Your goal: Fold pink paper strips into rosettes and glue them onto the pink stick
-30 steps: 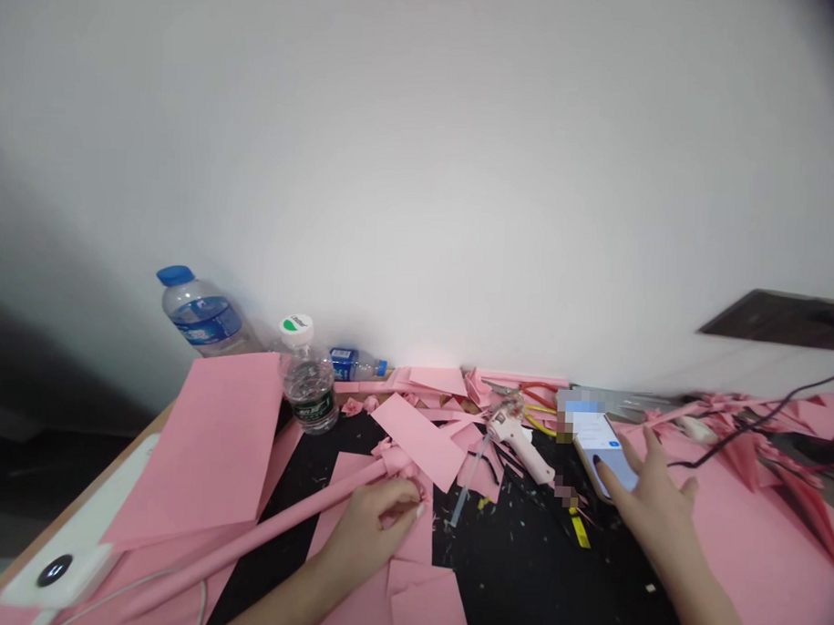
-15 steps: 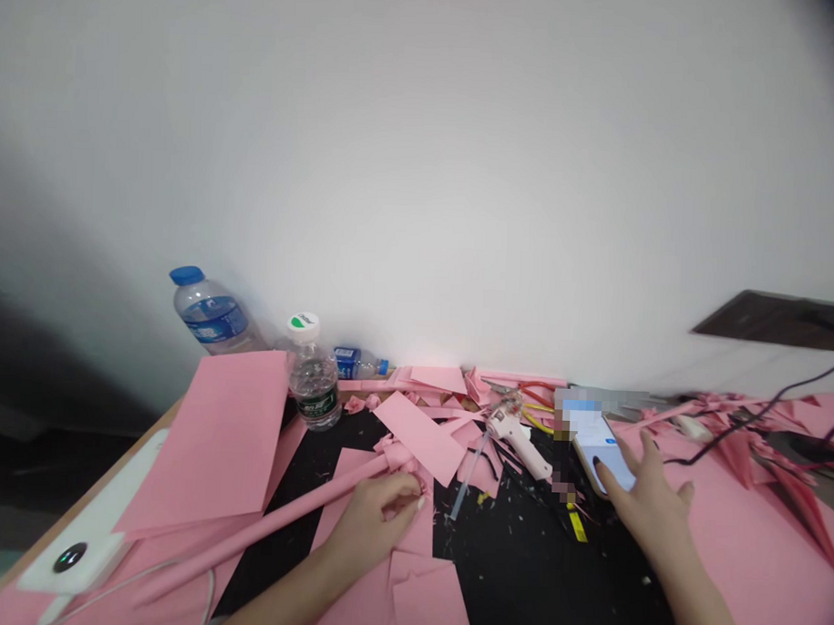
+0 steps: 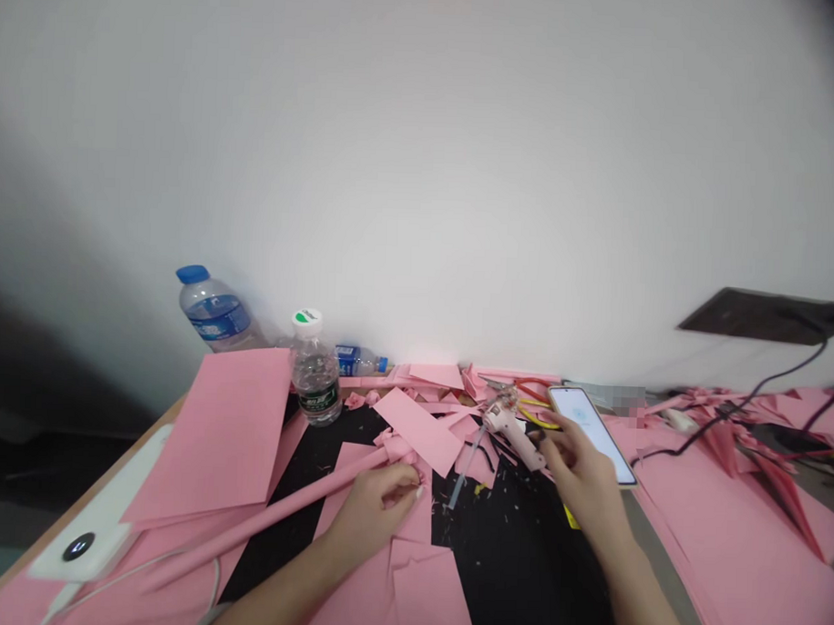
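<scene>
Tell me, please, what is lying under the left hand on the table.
The left hand rests on a pink paper sheet, by the crumpled end of a rolled pink paper tube. Directly under the palm, everything is covered, so I cannot see it.

A single camera worn on the person's head looks forward and down over a table (image 3: pixel 74 508) — close enough that the left hand (image 3: pixel 373 511) and right hand (image 3: pixel 579 473) reach in from 6 o'clock, near the lens. A white wall (image 3: pixel 422 167) fills the view from 12 o'clock down to its middle, with the table's far edge just below.
</scene>
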`<action>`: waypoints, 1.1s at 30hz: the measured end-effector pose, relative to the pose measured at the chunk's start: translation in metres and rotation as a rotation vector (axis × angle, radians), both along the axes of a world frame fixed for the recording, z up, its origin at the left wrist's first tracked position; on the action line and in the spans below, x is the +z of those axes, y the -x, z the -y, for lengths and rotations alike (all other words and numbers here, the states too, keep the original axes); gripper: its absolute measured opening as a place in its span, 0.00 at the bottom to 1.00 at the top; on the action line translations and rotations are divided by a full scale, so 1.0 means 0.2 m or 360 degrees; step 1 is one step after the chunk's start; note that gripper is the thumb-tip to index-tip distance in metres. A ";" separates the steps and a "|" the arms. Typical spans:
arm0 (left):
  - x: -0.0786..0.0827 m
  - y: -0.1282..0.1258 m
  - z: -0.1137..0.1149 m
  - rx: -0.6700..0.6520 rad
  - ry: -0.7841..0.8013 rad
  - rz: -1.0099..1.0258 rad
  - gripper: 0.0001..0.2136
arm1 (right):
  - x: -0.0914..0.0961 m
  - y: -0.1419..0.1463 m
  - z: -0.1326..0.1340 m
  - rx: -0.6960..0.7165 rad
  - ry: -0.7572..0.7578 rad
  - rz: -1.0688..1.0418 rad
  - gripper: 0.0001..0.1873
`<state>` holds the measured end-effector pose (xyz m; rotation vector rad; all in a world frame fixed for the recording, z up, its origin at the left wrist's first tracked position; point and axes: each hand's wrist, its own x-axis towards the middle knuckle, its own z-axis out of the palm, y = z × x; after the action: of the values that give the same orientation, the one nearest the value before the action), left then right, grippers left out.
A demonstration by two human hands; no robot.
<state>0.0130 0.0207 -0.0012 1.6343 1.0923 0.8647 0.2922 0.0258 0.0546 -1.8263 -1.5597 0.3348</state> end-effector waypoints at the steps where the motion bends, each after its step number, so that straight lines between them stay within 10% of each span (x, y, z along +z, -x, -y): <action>1: 0.00 0.00 0.00 0.0007 -0.0019 0.0004 0.07 | 0.02 0.07 -0.01 0.0114 -0.0019 -0.0044 0.18; 10: 0.02 0.02 0.00 0.0041 -0.0121 -0.0016 0.08 | -0.11 0.51 0.01 0.0863 -0.0086 0.0181 0.13; 33: 0.03 0.04 -0.01 -0.0007 -0.0165 0.0017 0.08 | -0.23 0.54 0.10 0.0956 -0.0116 0.0196 0.13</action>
<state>0.0060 0.0222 0.0044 1.7147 1.0515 0.9397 0.1839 0.0065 0.0089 -1.3083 -2.1619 0.4347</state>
